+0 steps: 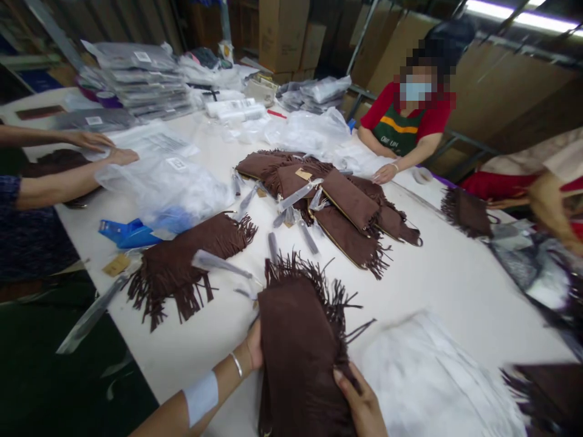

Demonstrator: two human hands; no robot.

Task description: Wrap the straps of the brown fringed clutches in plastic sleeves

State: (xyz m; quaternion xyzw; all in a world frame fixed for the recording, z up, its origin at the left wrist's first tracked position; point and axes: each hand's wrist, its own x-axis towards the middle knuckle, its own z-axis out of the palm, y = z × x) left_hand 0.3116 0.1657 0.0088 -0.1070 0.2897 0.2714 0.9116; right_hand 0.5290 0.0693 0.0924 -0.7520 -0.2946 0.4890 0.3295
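Between both hands (255, 345) (359, 397), brown bag (298, 352), interior hidden.

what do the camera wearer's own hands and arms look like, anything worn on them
The left hand is gloveless, with a thin silvery bracelet at the wrist and a plain, pale patch farther up the forearm, where no sleeve shows. The right hand is gloveless too, with no jewellery visible.

Brn bag (296, 340) btwn fingers (361, 382), prob. suede
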